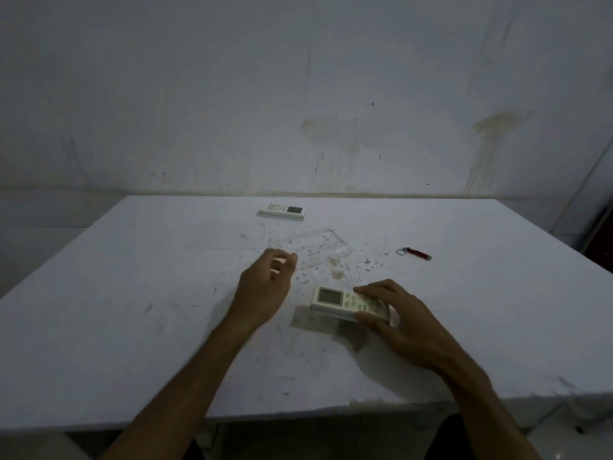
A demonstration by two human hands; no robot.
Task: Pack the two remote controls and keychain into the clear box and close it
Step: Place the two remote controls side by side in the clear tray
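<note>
My right hand (403, 318) grips a white remote control (335, 300) by its button end, with the screen end lifted a little off the table. My left hand (267, 287) hovers near the front left corner of the clear box (308, 245), fingers loosely curled and holding nothing. The clear box is hard to make out on the table's middle; I cannot tell whether its lid is on. A second white remote control (281, 211) lies flat near the far edge. The red keychain (414, 253) with a metal ring lies to the right of the box.
The white table (132, 310) is stained with dark specks around the box. A stained white wall (298, 94) rises right behind the far edge. The table's front edge is close to my body.
</note>
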